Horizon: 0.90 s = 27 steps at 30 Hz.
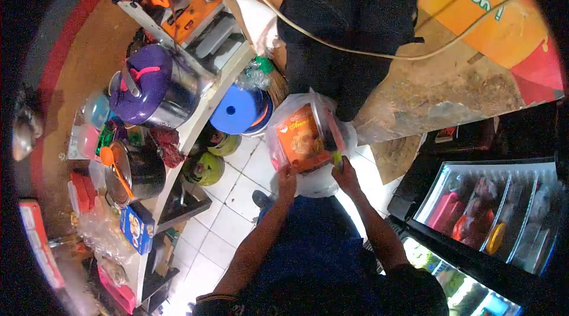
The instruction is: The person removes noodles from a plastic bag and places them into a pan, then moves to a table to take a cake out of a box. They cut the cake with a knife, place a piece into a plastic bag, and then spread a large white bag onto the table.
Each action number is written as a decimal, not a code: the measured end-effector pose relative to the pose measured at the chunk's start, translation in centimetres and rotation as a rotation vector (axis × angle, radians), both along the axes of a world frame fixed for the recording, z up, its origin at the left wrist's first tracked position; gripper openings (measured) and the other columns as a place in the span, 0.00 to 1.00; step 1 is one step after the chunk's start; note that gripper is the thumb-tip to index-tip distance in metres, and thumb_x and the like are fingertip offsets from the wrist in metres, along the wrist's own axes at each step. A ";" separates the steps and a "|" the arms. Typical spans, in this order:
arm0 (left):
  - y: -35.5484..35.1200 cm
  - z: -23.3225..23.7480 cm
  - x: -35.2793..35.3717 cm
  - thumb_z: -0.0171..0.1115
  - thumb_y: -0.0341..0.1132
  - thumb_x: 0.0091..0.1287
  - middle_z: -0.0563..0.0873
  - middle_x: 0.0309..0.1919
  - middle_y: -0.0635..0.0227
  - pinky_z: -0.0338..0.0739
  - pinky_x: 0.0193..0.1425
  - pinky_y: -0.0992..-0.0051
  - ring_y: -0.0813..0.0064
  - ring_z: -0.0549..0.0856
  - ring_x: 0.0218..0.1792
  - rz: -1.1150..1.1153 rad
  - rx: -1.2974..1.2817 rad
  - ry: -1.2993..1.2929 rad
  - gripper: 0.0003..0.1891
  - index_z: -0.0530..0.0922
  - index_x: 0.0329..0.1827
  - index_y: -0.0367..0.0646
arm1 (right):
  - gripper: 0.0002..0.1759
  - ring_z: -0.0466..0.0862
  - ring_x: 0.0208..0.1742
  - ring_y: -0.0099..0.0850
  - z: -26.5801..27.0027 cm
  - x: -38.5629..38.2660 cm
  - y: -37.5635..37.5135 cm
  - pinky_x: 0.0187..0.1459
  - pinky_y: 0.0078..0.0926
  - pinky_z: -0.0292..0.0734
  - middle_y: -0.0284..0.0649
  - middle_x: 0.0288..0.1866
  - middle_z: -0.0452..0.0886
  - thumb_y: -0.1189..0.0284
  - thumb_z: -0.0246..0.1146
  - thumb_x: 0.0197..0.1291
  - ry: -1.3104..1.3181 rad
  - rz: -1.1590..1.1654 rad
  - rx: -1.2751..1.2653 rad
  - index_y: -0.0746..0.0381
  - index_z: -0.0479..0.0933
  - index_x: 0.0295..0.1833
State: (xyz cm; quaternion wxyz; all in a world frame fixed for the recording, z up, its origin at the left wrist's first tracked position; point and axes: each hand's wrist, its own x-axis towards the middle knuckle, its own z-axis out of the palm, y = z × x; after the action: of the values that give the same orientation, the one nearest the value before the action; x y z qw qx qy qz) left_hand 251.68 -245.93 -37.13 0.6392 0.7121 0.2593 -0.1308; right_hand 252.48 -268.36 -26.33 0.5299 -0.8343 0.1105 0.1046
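Both hands meet in the middle of the head view over an orange printed food packet (301,139) wrapped in a clear plastic bag (278,138). My left hand (287,177) grips the packet's lower edge through the bag. My right hand (346,175) is closed on a thin dark tool with a yellow-green handle (336,158), and the tool lies along the packet's right side. Just below the packet, between my hands, is a round white container (320,185).
A counter (204,108) at left carries a purple-lidded steel pot (145,88), a black pot with an orange spoon (139,174) and a blue box (137,228). Under it sit a blue lid (240,108) and green cylinders (204,168). Another person in dark clothes (349,25) stands opposite. A glass-topped chiller (492,215) is at right.
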 end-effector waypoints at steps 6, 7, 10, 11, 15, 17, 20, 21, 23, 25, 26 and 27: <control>-0.1 7.1 1.6 0.53 0.60 0.66 0.75 0.43 0.76 0.67 0.52 0.58 0.74 0.74 0.47 0.029 -0.295 0.343 0.22 0.73 0.56 0.59 | 0.24 0.81 0.41 0.50 1.7 1.1 -2.1 0.41 0.41 0.76 0.54 0.40 0.78 0.73 0.63 0.50 0.102 0.009 -0.022 0.63 0.66 0.54; -0.3 7.8 2.1 0.53 0.60 0.66 0.75 0.43 0.76 0.67 0.52 0.58 0.74 0.74 0.47 0.030 -0.291 0.338 0.22 0.73 0.56 0.59 | 0.24 0.81 0.41 0.50 1.4 1.3 -2.2 0.41 0.41 0.76 0.54 0.40 0.78 0.73 0.63 0.50 0.097 0.010 -0.018 0.63 0.66 0.54; -0.4 7.5 2.4 0.54 0.64 0.63 0.75 0.44 0.75 0.65 0.56 0.59 0.71 0.74 0.49 0.015 -0.327 0.382 0.25 0.72 0.57 0.60 | 0.23 0.80 0.43 0.47 -0.4 1.2 -2.7 0.43 0.39 0.74 0.54 0.39 0.77 0.72 0.57 0.51 0.002 0.028 -0.098 0.64 0.66 0.54; -0.1 5.6 2.1 0.53 0.61 0.65 0.75 0.42 0.72 0.67 0.47 0.68 0.73 0.72 0.41 -0.066 -0.288 0.217 0.27 0.72 0.59 0.53 | 0.25 0.78 0.47 0.48 -0.9 1.1 -2.7 0.48 0.39 0.73 0.55 0.44 0.75 0.73 0.57 0.51 -0.084 0.013 -0.097 0.66 0.66 0.57; -0.6 7.3 1.8 0.55 0.63 0.63 0.74 0.40 0.70 0.69 0.41 0.75 0.76 0.72 0.36 -0.075 -0.213 0.120 0.31 0.73 0.60 0.49 | 0.32 0.72 0.58 0.51 -2.5 0.9 -3.1 0.60 0.41 0.68 0.56 0.57 0.69 0.76 0.58 0.49 -0.270 0.051 -0.154 0.69 0.62 0.63; -0.7 8.0 2.5 0.56 0.62 0.63 0.74 0.40 0.70 0.70 0.42 0.75 0.76 0.73 0.37 0.008 -0.288 0.242 0.30 0.73 0.60 0.50 | 0.33 0.71 0.60 0.51 -2.3 1.3 -3.0 0.62 0.41 0.67 0.57 0.59 0.68 0.77 0.59 0.48 -0.216 0.034 -0.154 0.69 0.62 0.64; -1.4 8.6 2.6 0.57 0.62 0.62 0.74 0.38 0.70 0.69 0.41 0.75 0.77 0.73 0.38 0.136 -0.374 0.330 0.28 0.75 0.55 0.51 | 0.33 0.69 0.63 0.52 -2.0 1.4 -3.0 0.63 0.40 0.66 0.57 0.60 0.68 0.78 0.59 0.48 -0.200 0.029 -0.147 0.70 0.62 0.64; -1.7 8.9 2.5 0.57 0.63 0.61 0.74 0.35 0.72 0.69 0.40 0.75 0.77 0.73 0.37 0.180 -0.385 0.294 0.27 0.76 0.51 0.51 | 0.34 0.68 0.63 0.52 -2.4 1.6 -3.0 0.64 0.40 0.66 0.56 0.60 0.68 0.78 0.59 0.48 -0.271 0.038 -0.197 0.70 0.62 0.64; -1.6 8.7 2.6 0.59 0.63 0.61 0.73 0.36 0.74 0.68 0.38 0.75 0.77 0.73 0.36 0.163 -0.401 0.304 0.25 0.76 0.52 0.56 | 0.34 0.68 0.64 0.52 -2.6 2.0 -3.2 0.64 0.39 0.66 0.56 0.61 0.68 0.78 0.59 0.49 -0.345 0.046 -0.249 0.69 0.61 0.65; -1.2 7.6 2.7 0.60 0.63 0.61 0.73 0.36 0.75 0.68 0.36 0.75 0.77 0.72 0.35 0.144 -0.418 0.315 0.24 0.75 0.52 0.60 | 0.34 0.67 0.65 0.52 -2.2 2.4 -3.4 0.65 0.39 0.65 0.57 0.63 0.67 0.79 0.59 0.50 -0.328 0.016 -0.185 0.69 0.61 0.65; -0.8 7.3 2.8 0.58 0.62 0.63 0.72 0.34 0.77 0.65 0.33 0.77 0.79 0.71 0.32 0.043 -0.471 0.295 0.23 0.75 0.55 0.62 | 0.34 0.67 0.65 0.52 -1.9 2.6 -3.5 0.65 0.39 0.65 0.57 0.63 0.67 0.79 0.59 0.50 -0.329 0.016 -0.188 0.69 0.61 0.65; -0.6 6.9 2.9 0.57 0.61 0.64 0.71 0.32 0.78 0.63 0.30 0.79 0.81 0.70 0.29 -0.057 -0.522 0.274 0.22 0.75 0.57 0.65 | 0.34 0.68 0.65 0.51 -1.5 2.9 -3.6 0.65 0.39 0.65 0.57 0.63 0.67 0.79 0.59 0.50 -0.284 0.016 -0.131 0.69 0.60 0.66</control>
State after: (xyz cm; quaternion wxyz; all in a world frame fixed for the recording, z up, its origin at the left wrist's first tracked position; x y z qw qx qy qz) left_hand 254.58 -246.50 -30.20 0.7558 0.5062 0.2808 -0.3060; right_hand 255.37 -271.96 -27.85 0.4839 -0.8743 0.0344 -0.0179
